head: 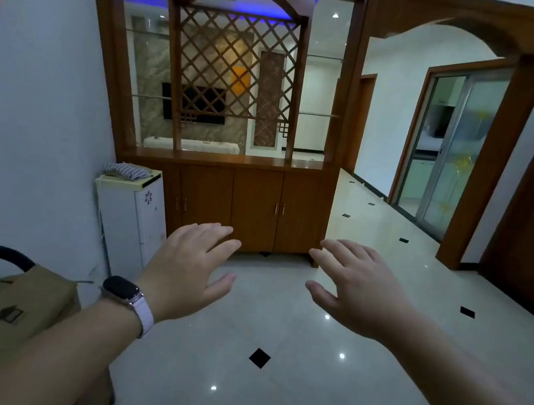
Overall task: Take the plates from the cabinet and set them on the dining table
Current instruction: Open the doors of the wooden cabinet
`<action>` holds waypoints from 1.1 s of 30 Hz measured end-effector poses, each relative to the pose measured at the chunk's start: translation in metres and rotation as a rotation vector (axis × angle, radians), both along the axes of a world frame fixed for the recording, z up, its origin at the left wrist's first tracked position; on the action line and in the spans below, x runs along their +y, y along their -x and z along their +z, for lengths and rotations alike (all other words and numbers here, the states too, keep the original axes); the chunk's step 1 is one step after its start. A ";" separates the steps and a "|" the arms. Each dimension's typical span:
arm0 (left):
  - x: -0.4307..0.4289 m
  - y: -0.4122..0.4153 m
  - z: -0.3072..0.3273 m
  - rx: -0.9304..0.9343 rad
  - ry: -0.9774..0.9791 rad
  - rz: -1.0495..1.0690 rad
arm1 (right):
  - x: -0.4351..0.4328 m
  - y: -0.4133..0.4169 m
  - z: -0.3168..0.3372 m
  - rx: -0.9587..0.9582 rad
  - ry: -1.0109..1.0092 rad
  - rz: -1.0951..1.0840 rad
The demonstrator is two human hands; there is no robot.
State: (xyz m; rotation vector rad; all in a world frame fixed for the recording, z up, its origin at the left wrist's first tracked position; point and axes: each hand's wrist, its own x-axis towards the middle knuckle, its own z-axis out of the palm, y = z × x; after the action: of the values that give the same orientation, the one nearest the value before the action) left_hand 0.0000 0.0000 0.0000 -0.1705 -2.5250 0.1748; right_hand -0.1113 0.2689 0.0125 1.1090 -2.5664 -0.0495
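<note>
The wooden cabinet [254, 207] stands straight ahead at 12 o'clock, against the far side of the tiled floor [265, 392]. Its lower doors are all shut, so what is inside cannot be told. Above them rises a lattice panel [234, 65] under an arch, with glass shelves on either side.

Both arms reach forward toward the cabinet. The left hand [192, 264], at about 7 o'clock in the view, is held palm down with its fingers straight and close together and the thumb spread; it holds nothing. A watch [124, 290] with a pale strap sits on that wrist. The right hand [356, 288], at about 5 o'clock, mirrors it: palm down, fingers extended, thumb apart, nothing in its grasp. The 2 hands are apart from each other and touch nothing.

At 8 o'clock a white unit [131, 216] stands just beside the cabinet's left end, with a striped cloth [126, 170] lying on top. A brown bag [0, 308] fills the corner at 7 o'clock. A sliding glass door [453, 154] shows at 2 o'clock.
</note>
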 end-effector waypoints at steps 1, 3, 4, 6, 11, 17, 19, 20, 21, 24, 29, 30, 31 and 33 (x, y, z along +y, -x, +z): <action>0.004 0.009 -0.001 -0.016 0.012 -0.004 | 0.003 0.009 -0.003 -0.003 0.007 0.001; 0.011 0.029 -0.003 -0.018 0.014 0.004 | 0.008 0.031 -0.009 0.000 0.025 -0.002; 0.015 0.040 -0.007 -0.019 0.011 0.015 | 0.010 0.043 -0.014 0.001 0.024 -0.004; 0.023 0.065 -0.012 -0.019 0.009 0.022 | 0.015 0.072 -0.022 0.007 0.040 0.013; 0.052 0.136 -0.028 -0.069 0.060 0.030 | 0.038 0.141 -0.030 -0.025 0.077 0.053; 0.094 0.212 -0.036 -0.123 0.036 0.066 | 0.075 0.214 -0.034 -0.041 0.062 0.071; 0.103 0.230 -0.036 -0.135 0.041 0.067 | 0.085 0.232 -0.034 -0.046 0.058 0.078; 0.105 0.237 -0.036 -0.138 0.036 0.067 | 0.089 0.239 -0.034 -0.052 0.067 0.080; 0.107 0.245 -0.036 -0.136 0.034 0.069 | 0.092 0.246 -0.035 -0.052 0.079 0.082; 0.109 0.262 -0.035 -0.125 0.037 0.078 | 0.097 0.261 -0.039 -0.069 0.104 0.069; 0.101 0.293 -0.034 -0.128 0.025 0.082 | 0.087 0.291 -0.043 -0.091 0.106 0.066; 0.098 0.299 -0.035 -0.129 0.023 0.077 | 0.083 0.295 -0.044 -0.096 0.099 0.066; 0.094 0.304 -0.037 -0.131 0.020 0.071 | 0.078 0.300 -0.045 -0.104 0.092 0.067; 0.083 0.317 -0.042 -0.126 0.002 0.057 | 0.065 0.308 -0.050 -0.117 0.078 0.067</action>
State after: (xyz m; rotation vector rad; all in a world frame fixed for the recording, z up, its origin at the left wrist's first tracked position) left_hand -0.3169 0.0830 -0.0418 -0.1134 -2.6568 0.1946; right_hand -0.4195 0.3336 -0.0379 1.2010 -2.6061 0.1342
